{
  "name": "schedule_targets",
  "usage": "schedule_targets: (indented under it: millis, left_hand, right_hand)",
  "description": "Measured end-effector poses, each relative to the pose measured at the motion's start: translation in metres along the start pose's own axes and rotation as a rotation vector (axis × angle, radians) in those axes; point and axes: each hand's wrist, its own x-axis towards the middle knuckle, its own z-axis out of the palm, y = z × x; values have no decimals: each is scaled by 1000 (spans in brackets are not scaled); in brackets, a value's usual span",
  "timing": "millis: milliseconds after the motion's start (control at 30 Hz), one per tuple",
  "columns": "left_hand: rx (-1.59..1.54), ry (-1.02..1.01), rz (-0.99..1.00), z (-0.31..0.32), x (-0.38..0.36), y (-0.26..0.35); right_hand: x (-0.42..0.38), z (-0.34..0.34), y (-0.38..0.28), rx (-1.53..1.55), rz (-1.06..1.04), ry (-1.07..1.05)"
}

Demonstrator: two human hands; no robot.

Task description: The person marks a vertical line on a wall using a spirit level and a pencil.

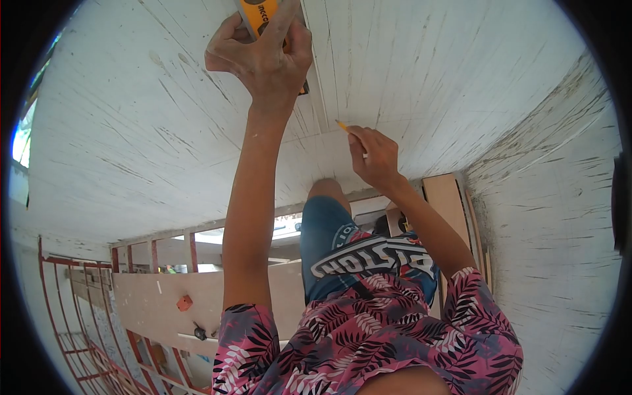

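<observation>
Got an orange tool (259, 9) gripped in the left hand (266, 60) at the far edge of view, seemingly up against the white streaked surface (421, 79). Probably wrapped in curled fingers like that to prevent slipping; can't tell how hard. Pinching a yellow pencil (342, 126) in the right hand (376, 157), nearer and more to the right, pretty close to the tip, likely for finer control. Aiming it toward a narrow pale strip (317, 95), not clearly touching. Can also see a reddish block (184, 303) near left on a tan panel (148, 299), maybe parked there just out of the way.
</observation>
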Motion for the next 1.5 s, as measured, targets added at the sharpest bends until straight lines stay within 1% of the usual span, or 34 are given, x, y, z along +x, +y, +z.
schedule_targets:
  millis: [33, 67, 133, 200, 267, 333, 400, 467, 533, 600, 667, 700, 767, 833, 900, 933, 1000, 1033, 1067, 1133, 1200, 1267, 1300, 1367, 1500]
  left_hand:
    - [13, -36, 36, 1, 0, -4]
    - [14, -26, 42, 4, -2, -4]
    - [-17, 7, 15, 3, -1, 0]
    - [0, 20, 16, 2, -2, 1]
    - [21, 45, 21, 3, -1, 4]
    - [16, -3, -9, -2, 1, 5]
    - [11, 29, -7, -3, -1, 2]
    - [28, -24, -52, -6, 0, 2]
    - [5, -2, -64, -5, 4, 9]
    - [-25, -68, -87, -10, 4, 10]
    - [-22, -64, -88, -8, 2, 10]
    - [-23, -68, -91, -7, 1, 10]
    - [-37, -53, -101, -4, 0, 9]
    - [-47, -43, -110, -7, 1, 9]
    - [-41, -68, -90, -11, 4, 9]
    - [-28, -63, -95, -12, 5, 9]
    - [-29, -47, -87, -12, 6, 10]
    - [-16, -40, -94, -12, 7, 9]
    - [-20, -42, -86, -12, 8, 10]
    - [-17, -46, -85, -12, 7, 9]
    - [-25, -3, -85, -10, 6, 9]
    - [-8, -14, -91, -7, 3, 7]
    - [5, -25, -97, -5, 1, 7]
    - [1, -45, -104, -5, -1, 7]
    - [16, -49, -115, -5, -2, 8]
  right_hand:
    - [2, -4, -3, 39, 46, 44]
    - [0, -6, -3, 38, 38, 52]
    - [-2, -10, -4, 52, 103, 32]
    - [2, -15, -5, 80, 84, 55]
    - [20, -21, -4, 109, 52, 83]
    - [57, -36, -15, 93, 62, 152]
    - [97, -49, -23, 69, -16, 188]
    - [133, -60, -32, 44, -88, 220]
    - [162, -73, -36, 52, -84, 307]
    - [172, -74, -38, 84, -81, 295]
    - [173, -73, -42, 246, 37, 340]
    - [166, -70, -41, 250, 28, 338]
    - [136, -56, -34, 191, 142, 184]
    - [97, -37, -30, 233, 200, 186]
    - [40, -23, -26, 293, 394, 66]
    - [2, -9, -17, 244, 405, 17]
    - [-81, 8, -6, 122, 518, -238]
    - [-136, 21, 9, 38, 477, -277]
    - [-185, 23, 19, 8, 546, -386]
    - [-255, 1, 15, -193, 759, -708]
    - [-346, -11, 29, -126, 927, -611]
    - [-363, -2, 65, -98, 933, -635]
    - [-369, -1, 69, -70, 942, -656]
    - [-342, -1, 65, -82, 976, -673]
    - [-347, -4, 69, -93, 974, -715]
